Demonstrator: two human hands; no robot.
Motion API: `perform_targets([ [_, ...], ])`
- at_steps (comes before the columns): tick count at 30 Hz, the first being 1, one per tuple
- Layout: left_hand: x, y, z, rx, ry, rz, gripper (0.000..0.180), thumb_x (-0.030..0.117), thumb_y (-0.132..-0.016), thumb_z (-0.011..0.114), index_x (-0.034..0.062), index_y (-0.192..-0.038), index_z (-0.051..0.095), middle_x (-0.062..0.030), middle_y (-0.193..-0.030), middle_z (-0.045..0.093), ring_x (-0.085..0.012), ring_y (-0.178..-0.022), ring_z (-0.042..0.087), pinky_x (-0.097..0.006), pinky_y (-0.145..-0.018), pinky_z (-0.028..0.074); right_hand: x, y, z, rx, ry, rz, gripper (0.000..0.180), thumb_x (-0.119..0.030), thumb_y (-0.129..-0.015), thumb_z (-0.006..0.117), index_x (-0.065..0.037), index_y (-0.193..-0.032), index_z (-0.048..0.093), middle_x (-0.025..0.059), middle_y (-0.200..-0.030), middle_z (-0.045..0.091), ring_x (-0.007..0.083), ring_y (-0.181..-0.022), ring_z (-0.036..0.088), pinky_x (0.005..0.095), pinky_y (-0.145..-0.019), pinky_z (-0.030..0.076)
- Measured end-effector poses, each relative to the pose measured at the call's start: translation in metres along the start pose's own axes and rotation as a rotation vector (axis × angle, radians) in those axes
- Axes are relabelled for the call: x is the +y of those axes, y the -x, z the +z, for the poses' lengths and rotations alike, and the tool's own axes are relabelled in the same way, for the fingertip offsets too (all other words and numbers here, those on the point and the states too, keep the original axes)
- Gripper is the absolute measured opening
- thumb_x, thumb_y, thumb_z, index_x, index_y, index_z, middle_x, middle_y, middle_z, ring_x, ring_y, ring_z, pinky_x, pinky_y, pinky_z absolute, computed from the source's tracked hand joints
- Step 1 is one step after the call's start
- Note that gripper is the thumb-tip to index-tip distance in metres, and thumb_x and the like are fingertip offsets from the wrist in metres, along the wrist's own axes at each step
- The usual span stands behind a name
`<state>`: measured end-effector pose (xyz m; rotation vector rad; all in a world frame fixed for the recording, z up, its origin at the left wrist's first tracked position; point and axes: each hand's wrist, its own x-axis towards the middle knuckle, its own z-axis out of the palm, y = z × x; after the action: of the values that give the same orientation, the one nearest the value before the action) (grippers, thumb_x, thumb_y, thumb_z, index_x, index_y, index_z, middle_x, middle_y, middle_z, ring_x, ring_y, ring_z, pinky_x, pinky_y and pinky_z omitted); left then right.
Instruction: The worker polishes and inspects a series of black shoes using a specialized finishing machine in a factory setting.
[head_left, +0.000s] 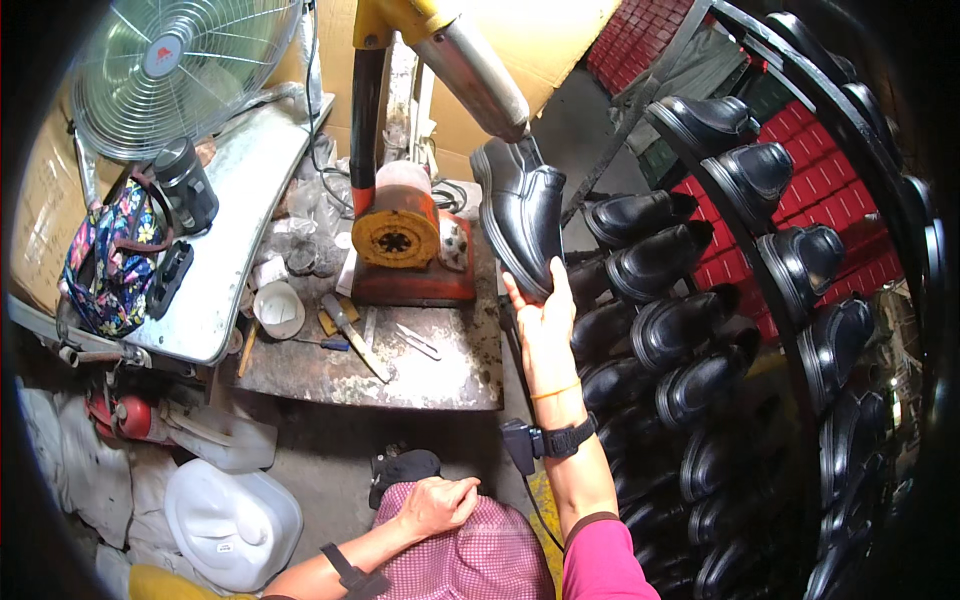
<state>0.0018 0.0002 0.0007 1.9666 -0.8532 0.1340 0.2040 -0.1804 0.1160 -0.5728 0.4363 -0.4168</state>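
Observation:
My right hand (545, 325) reaches forward and grips a black leather shoe (527, 210) by its toe end. The thumb lies along one side and the fingers go around the sole edge, partly hidden. The shoe is tilted, its ankle end raised to the tip of a metal nozzle (485, 80) on a yellow tool that looks like a heat gun. Whether shoe and nozzle touch, I cannot tell. My left hand (443, 503) rests on my lap over checked pink cloth (470, 560), fingers curled in with nothing seen in them.
A worn workbench (450, 375) holds an orange machine base (410, 280), a knife (355, 337), tweezers (418, 342) and a white cup (279, 310). Racks of black shoes (655, 330) stand close on the right. At left are a fan (165, 85), a side table (235, 215) and a white jug (230, 520).

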Motion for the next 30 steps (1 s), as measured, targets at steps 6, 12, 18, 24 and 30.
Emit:
perform_targets([
  [6, -0.002, -0.008, -0.004, 0.006, 0.017, -0.006, 0.011, 0.008, -0.070, 0.061, 0.0023, -0.080, 0.063, -0.0088, -0.057, 0.059, -0.0212, -0.046, 0.056, -0.030, -0.045, 0.045, 0.005, -0.035, 0.036, -0.045, -0.071, -0.007, 0.032, -0.020, -0.087, 0.054, 0.003, -0.107, 0.051, 0.0199, -0.102, 0.059, 0.0366, -0.084, 0.061, 0.0443, -0.069, 0.055],
  [12, -0.005, -0.008, -0.007, 0.008, 0.024, -0.023, 0.012, 0.008, -0.071, 0.060, 0.0028, -0.080, 0.064, -0.0087, -0.057, 0.060, -0.0213, -0.046, 0.056, -0.031, -0.046, 0.046, 0.005, -0.052, 0.054, -0.070, -0.097, -0.009, 0.034, -0.022, -0.087, 0.053, 0.004, -0.109, 0.050, 0.0217, -0.102, 0.058, 0.0400, -0.085, 0.060, 0.0420, -0.069, 0.056],
  [18, -0.004, -0.009, -0.013, 0.023, 0.031, -0.013, 0.012, 0.008, -0.071, 0.060, 0.0021, -0.080, 0.063, -0.0089, -0.057, 0.059, -0.0216, -0.046, 0.057, -0.030, -0.046, 0.046, 0.002, -0.053, 0.054, -0.113, -0.177, 0.028, 0.033, -0.022, -0.084, 0.059, 0.005, -0.102, 0.052, 0.0193, -0.098, 0.060, 0.0332, -0.078, 0.062, 0.0444, -0.067, 0.056],
  [24, -0.002, -0.010, -0.015, 0.034, 0.005, -0.021, 0.010, 0.008, -0.072, 0.060, 0.0013, -0.079, 0.063, -0.0086, -0.055, 0.058, -0.0207, -0.046, 0.057, -0.030, -0.047, 0.047, 0.007, -0.040, 0.042, -0.069, 0.116, -0.114, 0.033, -0.016, -0.084, 0.057, 0.002, -0.109, 0.049, 0.0168, -0.100, 0.057, 0.0323, -0.081, 0.061, 0.0431, -0.062, 0.057],
  [30, -0.002, -0.011, -0.009, 0.049, 0.014, -0.017, 0.009, 0.008, -0.072, 0.061, 0.0017, -0.079, 0.063, -0.0089, -0.055, 0.058, -0.0211, -0.046, 0.057, -0.030, -0.047, 0.047, 0.012, -0.048, 0.018, -0.092, 0.872, -0.843, 0.065, -0.014, -0.072, 0.069, -0.001, -0.129, 0.038, 0.0217, -0.120, 0.050, 0.0312, -0.098, 0.057, 0.0357, -0.092, 0.040],
])
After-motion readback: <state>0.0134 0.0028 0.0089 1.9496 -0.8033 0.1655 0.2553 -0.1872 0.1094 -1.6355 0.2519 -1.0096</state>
